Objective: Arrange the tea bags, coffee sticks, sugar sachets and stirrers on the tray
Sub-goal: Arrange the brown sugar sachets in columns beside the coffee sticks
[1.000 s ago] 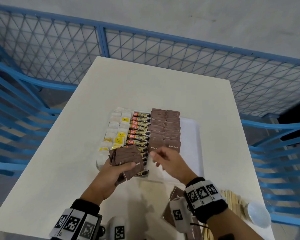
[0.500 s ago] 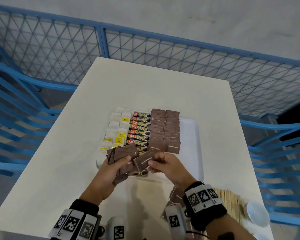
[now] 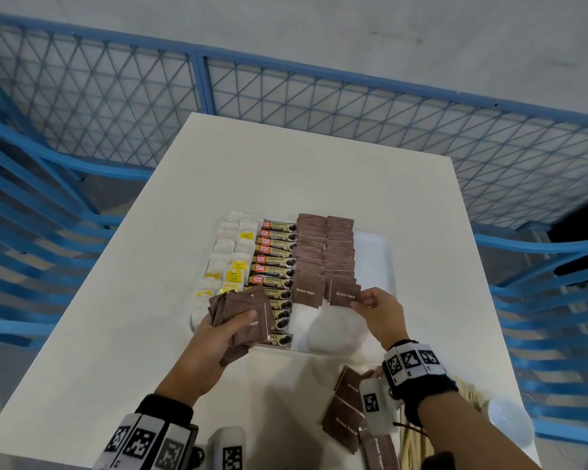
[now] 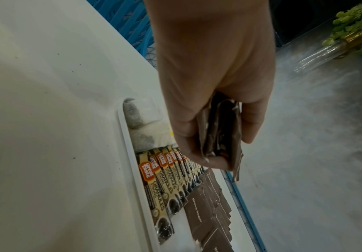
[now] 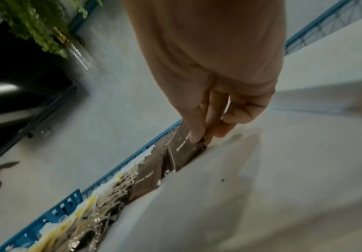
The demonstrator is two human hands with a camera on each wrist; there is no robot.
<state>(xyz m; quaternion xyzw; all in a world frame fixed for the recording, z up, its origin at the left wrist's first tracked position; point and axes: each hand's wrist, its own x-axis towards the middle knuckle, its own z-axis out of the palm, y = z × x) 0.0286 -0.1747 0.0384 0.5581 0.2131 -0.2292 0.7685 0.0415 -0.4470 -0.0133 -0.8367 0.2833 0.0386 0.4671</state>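
A white tray (image 3: 375, 262) holds tea bags (image 3: 230, 256) on its left, a column of coffee sticks (image 3: 274, 262) beside them, and two columns of brown sugar sachets (image 3: 323, 252). My left hand (image 3: 214, 337) grips a fanned stack of brown sugar sachets (image 3: 241, 320) above the tray's near left corner; the same stack (image 4: 219, 129) shows edge-on in the left wrist view. My right hand (image 3: 375, 308) pinches one brown sugar sachet (image 3: 342, 293) at the near end of the right sachet column. The pinched sachet (image 5: 184, 150) lies low over the tray.
Loose brown sugar sachets (image 3: 345, 415) lie on the white table (image 3: 286, 171) near its front edge. Wooden stirrers (image 3: 469, 395) and a white cup (image 3: 510, 422) sit at the front right. Blue mesh railing (image 3: 286, 96) surrounds the table.
My right hand took one sachet from the stack in my left hand and carried it right and forward to the near end of the right sachet column.
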